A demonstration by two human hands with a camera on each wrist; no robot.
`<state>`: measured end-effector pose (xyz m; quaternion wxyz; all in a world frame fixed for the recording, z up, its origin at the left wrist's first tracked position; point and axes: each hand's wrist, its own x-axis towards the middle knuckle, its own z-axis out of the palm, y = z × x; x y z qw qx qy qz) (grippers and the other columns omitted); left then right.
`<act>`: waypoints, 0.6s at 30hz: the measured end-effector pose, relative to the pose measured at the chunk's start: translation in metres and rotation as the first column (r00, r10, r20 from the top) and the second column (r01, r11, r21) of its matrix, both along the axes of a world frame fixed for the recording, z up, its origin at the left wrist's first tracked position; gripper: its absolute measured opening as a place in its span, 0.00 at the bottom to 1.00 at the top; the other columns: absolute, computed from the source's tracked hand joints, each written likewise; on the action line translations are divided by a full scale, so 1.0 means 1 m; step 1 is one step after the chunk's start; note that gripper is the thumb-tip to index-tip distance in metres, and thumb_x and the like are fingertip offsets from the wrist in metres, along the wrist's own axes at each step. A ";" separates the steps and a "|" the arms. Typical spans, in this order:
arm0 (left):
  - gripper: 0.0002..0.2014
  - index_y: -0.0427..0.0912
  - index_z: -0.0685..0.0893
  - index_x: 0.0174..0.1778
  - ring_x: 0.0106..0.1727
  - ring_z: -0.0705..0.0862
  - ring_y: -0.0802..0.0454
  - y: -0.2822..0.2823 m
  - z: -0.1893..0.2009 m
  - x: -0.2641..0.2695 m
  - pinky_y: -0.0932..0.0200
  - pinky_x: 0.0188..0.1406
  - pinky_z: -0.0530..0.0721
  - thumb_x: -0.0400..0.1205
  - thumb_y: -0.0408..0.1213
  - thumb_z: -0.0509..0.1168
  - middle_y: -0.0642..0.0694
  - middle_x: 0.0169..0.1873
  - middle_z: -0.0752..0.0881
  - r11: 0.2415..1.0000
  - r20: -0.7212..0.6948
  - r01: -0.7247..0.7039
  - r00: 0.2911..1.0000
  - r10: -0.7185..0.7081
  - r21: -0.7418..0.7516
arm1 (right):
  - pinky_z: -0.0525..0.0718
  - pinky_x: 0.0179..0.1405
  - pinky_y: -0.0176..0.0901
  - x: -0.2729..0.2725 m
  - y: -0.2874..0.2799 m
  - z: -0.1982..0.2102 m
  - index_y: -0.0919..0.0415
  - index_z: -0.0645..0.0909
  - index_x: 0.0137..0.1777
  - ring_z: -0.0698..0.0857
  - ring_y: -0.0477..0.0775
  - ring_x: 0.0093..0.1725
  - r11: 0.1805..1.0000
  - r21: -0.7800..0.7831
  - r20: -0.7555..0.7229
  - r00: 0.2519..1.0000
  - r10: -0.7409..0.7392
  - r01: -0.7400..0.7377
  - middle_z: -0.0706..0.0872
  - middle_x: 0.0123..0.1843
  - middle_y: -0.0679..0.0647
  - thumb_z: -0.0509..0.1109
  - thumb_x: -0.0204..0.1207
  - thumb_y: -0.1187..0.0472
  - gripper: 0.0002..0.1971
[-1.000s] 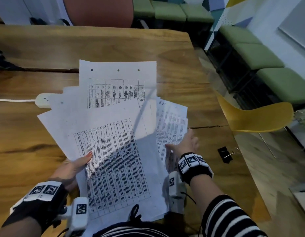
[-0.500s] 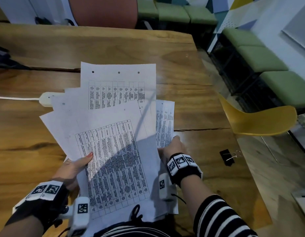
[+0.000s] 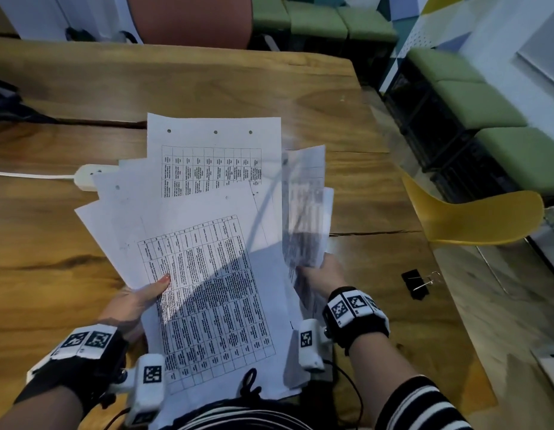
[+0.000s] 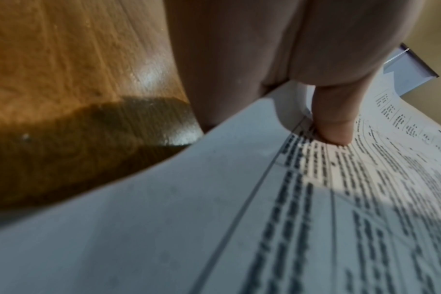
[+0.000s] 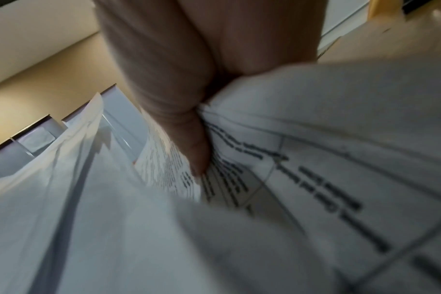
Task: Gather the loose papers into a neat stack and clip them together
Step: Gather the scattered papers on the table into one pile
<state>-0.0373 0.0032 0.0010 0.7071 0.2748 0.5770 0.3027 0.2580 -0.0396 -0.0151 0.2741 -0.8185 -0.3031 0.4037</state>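
Several printed sheets with tables (image 3: 207, 268) fan out unevenly above the wooden table (image 3: 52, 243), held up by both hands. My left hand (image 3: 136, 302) pinches the left edge of the fan, its thumb (image 4: 338, 127) lying on the top sheet. At the right side my right hand (image 3: 324, 276) grips a blurred couple of sheets (image 3: 303, 212), the thumb (image 5: 189, 139) pressed between pages. A black binder clip (image 3: 417, 283) lies on the table to the right of my right wrist, untouched.
A white power strip (image 3: 89, 178) with its cord lies on the table, partly under the papers' left corner. A yellow chair (image 3: 474, 221) stands by the table's right edge. Green cushioned benches (image 3: 474, 103) line the far right, and a reddish chair back (image 3: 192, 20) stands beyond the table.
My right hand has shifted its sheets first leftward, then up and slightly right, against the right side of the fan; they are now blurred. The left hand has kept its hold.
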 end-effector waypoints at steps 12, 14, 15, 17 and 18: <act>0.10 0.35 0.81 0.56 0.55 0.80 0.46 0.005 -0.014 0.008 0.54 0.62 0.69 0.79 0.28 0.63 0.41 0.60 0.81 0.997 -0.114 -0.037 0.992 0.044 0.070 | 0.77 0.42 0.44 0.033 -0.025 0.046 0.67 0.81 0.54 0.83 0.59 0.42 0.830 0.444 0.029 0.920 -0.391 0.339 0.82 0.38 0.55 0.66 0.78 0.64 0.08; 0.16 0.30 0.79 0.62 0.57 0.79 0.46 0.006 -0.016 0.009 0.55 0.62 0.68 0.79 0.30 0.64 0.40 0.60 0.81 0.996 -0.139 -0.059 0.988 0.069 0.074 | 0.74 0.38 0.39 0.031 -0.028 0.056 0.70 0.81 0.51 0.80 0.56 0.39 0.786 0.521 0.100 0.891 -0.443 0.332 0.81 0.39 0.57 0.66 0.78 0.63 0.10; 0.18 0.28 0.77 0.64 0.57 0.78 0.45 0.006 -0.016 0.009 0.55 0.62 0.68 0.79 0.30 0.64 0.40 0.59 0.81 0.995 -0.153 -0.061 0.986 0.072 0.077 | 0.72 0.35 0.36 0.030 -0.030 0.060 0.73 0.81 0.50 0.79 0.54 0.38 0.770 0.550 0.130 0.877 -0.462 0.324 0.80 0.38 0.57 0.66 0.78 0.62 0.11; 0.18 0.26 0.76 0.65 0.52 0.80 0.44 0.007 -0.015 0.012 0.55 0.60 0.70 0.79 0.29 0.64 0.38 0.59 0.81 0.995 -0.161 -0.057 0.984 0.069 0.078 | 0.71 0.28 0.31 0.029 -0.034 0.068 0.78 0.81 0.46 0.77 0.52 0.36 0.731 0.622 0.187 0.854 -0.486 0.281 0.79 0.37 0.58 0.67 0.77 0.64 0.12; 0.18 0.25 0.76 0.64 0.48 0.82 0.44 0.007 -0.016 0.012 0.56 0.59 0.72 0.80 0.29 0.64 0.36 0.59 0.82 0.995 -0.171 -0.053 0.983 0.067 0.082 | 0.68 0.22 0.25 0.027 -0.035 0.072 0.80 0.81 0.45 0.76 0.52 0.35 0.714 0.653 0.209 0.846 -0.490 0.252 0.78 0.36 0.58 0.67 0.77 0.66 0.12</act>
